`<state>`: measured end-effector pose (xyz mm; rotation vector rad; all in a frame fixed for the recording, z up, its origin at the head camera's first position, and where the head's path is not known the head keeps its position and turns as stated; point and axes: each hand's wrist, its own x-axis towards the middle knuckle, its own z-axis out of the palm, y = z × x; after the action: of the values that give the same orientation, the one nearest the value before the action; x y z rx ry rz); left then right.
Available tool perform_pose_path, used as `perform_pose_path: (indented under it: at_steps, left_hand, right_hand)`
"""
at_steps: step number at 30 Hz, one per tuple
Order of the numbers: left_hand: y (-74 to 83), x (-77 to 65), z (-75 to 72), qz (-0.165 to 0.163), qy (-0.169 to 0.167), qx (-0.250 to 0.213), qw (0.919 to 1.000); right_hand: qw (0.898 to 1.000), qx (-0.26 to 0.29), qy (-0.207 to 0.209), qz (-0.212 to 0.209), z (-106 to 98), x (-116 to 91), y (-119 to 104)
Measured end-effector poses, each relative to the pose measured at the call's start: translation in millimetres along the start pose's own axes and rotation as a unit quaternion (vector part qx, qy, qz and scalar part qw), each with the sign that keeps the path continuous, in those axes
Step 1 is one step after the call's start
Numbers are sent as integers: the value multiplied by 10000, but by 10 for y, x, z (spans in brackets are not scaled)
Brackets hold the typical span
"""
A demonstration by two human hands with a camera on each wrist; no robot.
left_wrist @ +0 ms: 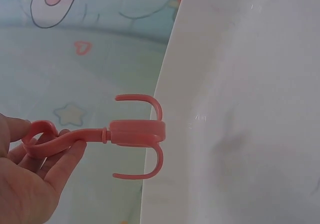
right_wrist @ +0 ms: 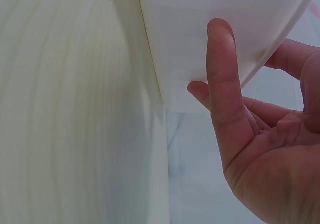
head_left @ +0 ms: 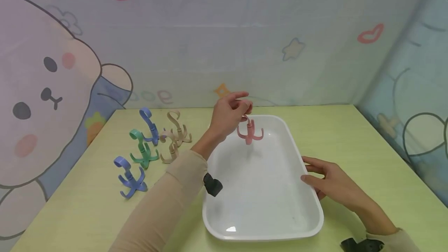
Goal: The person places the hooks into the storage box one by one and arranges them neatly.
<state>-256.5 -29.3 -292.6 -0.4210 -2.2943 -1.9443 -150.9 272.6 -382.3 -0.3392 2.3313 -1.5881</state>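
Observation:
My left hand (head_left: 229, 114) pinches the curled top of a pink rotating hanger hook (head_left: 250, 132), which hangs upright above the far part of a white tray (head_left: 262, 189). In the left wrist view, the hook (left_wrist: 135, 133) shows its ring between the thumb and fingers, with its prongs pointing away from the palm. My right hand (head_left: 332, 182) holds the tray's right side, thumb at the rim and fingers against the outer wall. The right wrist view shows those fingers (right_wrist: 222, 74) beneath the rim of the tray (right_wrist: 185, 44).
Left of the tray stand several similar hooks: a blue one (head_left: 131, 180), a green one (head_left: 142, 151), another blue hook (head_left: 151, 127) and beige ones (head_left: 179, 127). A patterned cloth (head_left: 196, 49) rises behind the light green table (head_left: 350, 139).

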Motion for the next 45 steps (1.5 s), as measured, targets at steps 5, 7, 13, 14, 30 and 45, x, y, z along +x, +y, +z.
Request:
perform_pose_path:
  at_steps: [5,7,13,14,30,45]
  left_hand:
    - [-26,21,30,-92,-79,-1,9999]
    - [-36,27,39,-166,-111,-39,9998]
    - [-46,48,79,-299,-226,-90,9993]
    - [-49,54,88,-297,-247,-79,9992]
    - [-137,163,204,-261,-424,182,9986]
    - [-202,241,321,-312,-529,318,9976]
  right_hand:
    - [10000,29,10,31,10,7,7]
    - [10000,28,23,44,14,10,13]
    - [10000,52,14,62,28,19,30]
    - [10000,64,10,61,30,19,31]
    - [9999,84,49,92,36,7,22]
    - [9999,74,78,103,54,12,-9]
